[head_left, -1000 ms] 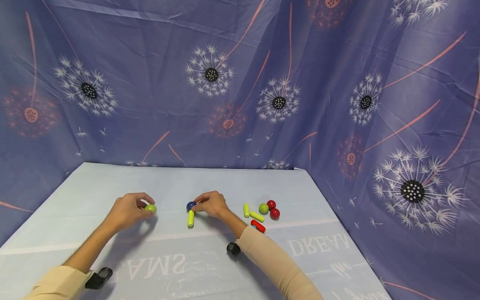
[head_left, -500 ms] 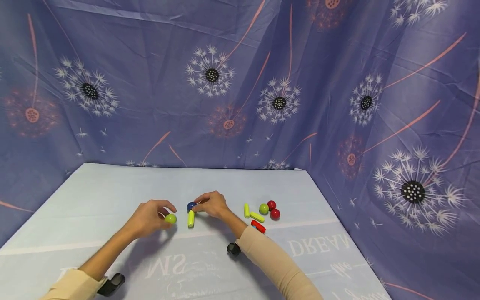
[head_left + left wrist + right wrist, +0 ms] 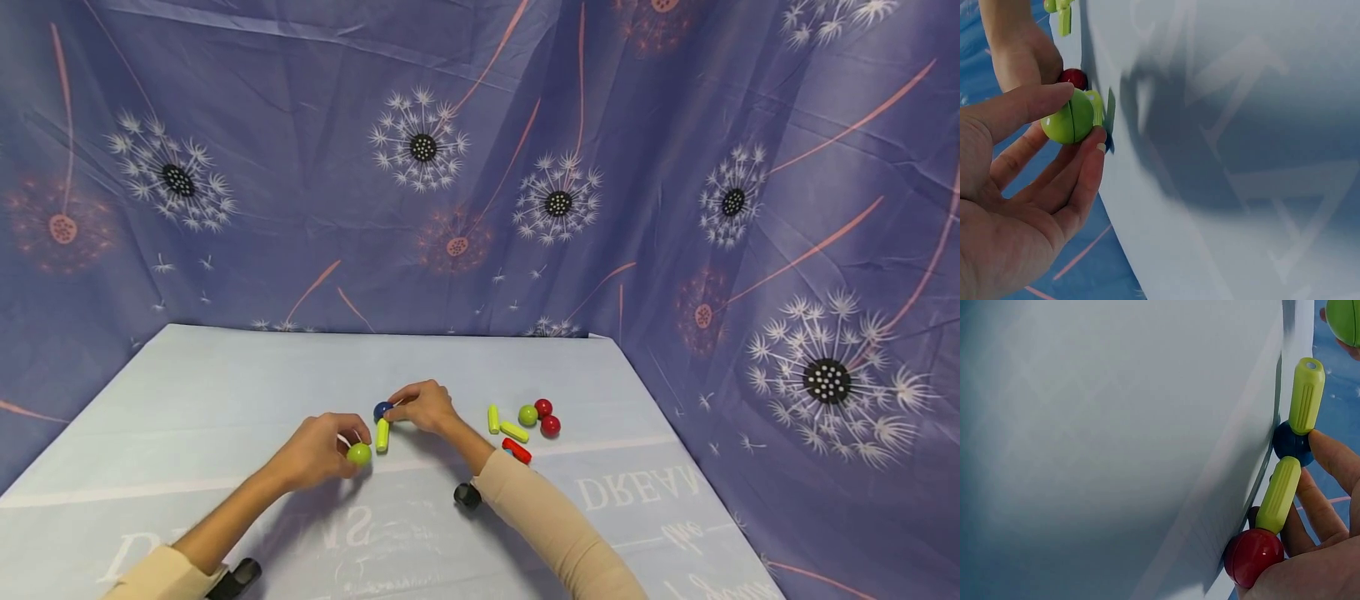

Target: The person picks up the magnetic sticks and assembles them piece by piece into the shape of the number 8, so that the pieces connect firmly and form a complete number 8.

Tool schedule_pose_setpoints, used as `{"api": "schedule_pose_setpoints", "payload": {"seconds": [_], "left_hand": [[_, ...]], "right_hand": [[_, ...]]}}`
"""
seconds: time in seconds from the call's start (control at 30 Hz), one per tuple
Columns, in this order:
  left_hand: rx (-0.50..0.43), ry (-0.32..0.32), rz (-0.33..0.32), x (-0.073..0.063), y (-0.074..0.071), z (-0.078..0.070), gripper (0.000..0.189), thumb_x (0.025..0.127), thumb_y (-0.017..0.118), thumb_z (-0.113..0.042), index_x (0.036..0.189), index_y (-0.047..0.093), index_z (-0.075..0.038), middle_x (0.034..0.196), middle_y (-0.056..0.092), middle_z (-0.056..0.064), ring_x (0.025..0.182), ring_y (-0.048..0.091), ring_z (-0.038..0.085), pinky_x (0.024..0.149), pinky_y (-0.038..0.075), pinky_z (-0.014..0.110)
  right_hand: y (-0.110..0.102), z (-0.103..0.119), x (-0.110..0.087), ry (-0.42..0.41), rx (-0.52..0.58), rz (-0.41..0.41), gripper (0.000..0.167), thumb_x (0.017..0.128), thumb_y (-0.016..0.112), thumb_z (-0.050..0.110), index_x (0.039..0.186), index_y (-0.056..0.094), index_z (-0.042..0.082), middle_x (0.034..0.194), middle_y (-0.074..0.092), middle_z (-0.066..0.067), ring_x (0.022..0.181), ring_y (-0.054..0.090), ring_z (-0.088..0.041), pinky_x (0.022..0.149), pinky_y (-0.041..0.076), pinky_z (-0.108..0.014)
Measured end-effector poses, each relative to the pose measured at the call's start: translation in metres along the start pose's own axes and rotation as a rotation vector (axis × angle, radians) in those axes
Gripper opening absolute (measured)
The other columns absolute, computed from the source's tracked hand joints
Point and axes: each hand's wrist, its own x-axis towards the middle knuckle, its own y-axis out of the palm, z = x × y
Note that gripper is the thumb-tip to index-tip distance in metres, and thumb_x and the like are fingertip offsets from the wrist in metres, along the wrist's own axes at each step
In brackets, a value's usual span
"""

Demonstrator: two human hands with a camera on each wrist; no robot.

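My left hand (image 3: 318, 454) pinches a glossy green ball (image 3: 1067, 119) between thumb and fingertips, just above the table. My right hand (image 3: 426, 408) grips a blue ball (image 3: 1293, 445) with its fingertips. From that ball one yellow-green rod (image 3: 1307, 397) extends toward the left hand. A second yellow-green rod (image 3: 1278, 495) runs back from it to a red ball (image 3: 1254, 557) beside my right palm; the head view hides this part. A small gap separates the green ball from the near rod's free end.
To the right on the white table (image 3: 247, 375) lie two yellow-green rods (image 3: 514, 432), a green ball (image 3: 528, 415), two red balls (image 3: 550, 427) and a red piece (image 3: 517, 451) with a bit of blue. A patterned blue cloth (image 3: 300, 167) hangs behind.
The left hand has carried the green ball right and toward me, up near the rod's end. My right hand and the pieces in it have stayed put.
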Motion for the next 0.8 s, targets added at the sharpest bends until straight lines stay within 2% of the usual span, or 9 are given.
{"api": "schedule_pose_setpoints", "payload": {"seconds": [0.2, 0.53, 0.8], "left_hand": [[0.007, -0.023, 0.012, 0.001, 0.010, 0.000, 0.032, 0.070, 0.085, -0.001, 0.094, 0.069, -0.015, 0.091, 0.071, 0.004, 0.078, 0.066, 0.016, 0.064, 0.052, 0.031], [0.031, -0.035, -0.006, 0.002, 0.020, 0.000, 0.033, 0.071, 0.085, -0.004, 0.098, 0.069, -0.013, 0.088, 0.074, 0.005, 0.073, 0.065, 0.013, 0.061, 0.052, 0.031], [0.044, -0.074, -0.018, 0.005, 0.028, 0.001, 0.032, 0.071, 0.083, -0.001, 0.097, 0.069, -0.014, 0.086, 0.072, 0.003, 0.072, 0.062, 0.013, 0.062, 0.051, 0.029]], "right_hand": [[0.000, 0.000, -0.002, -0.001, 0.005, 0.002, 0.021, 0.075, 0.089, 0.034, 0.092, 0.083, 0.024, 0.079, 0.075, 0.011, 0.074, 0.061, -0.006, 0.069, 0.044, -0.024], [-0.001, 0.001, -0.001, 0.008, 0.009, -0.001, 0.021, 0.075, 0.089, 0.034, 0.093, 0.083, 0.024, 0.079, 0.075, 0.010, 0.075, 0.061, -0.007, 0.067, 0.044, -0.024], [-0.001, 0.000, -0.001, 0.007, 0.009, -0.001, 0.021, 0.075, 0.088, 0.034, 0.093, 0.083, 0.024, 0.080, 0.075, 0.011, 0.076, 0.061, -0.006, 0.068, 0.044, -0.025]]}}
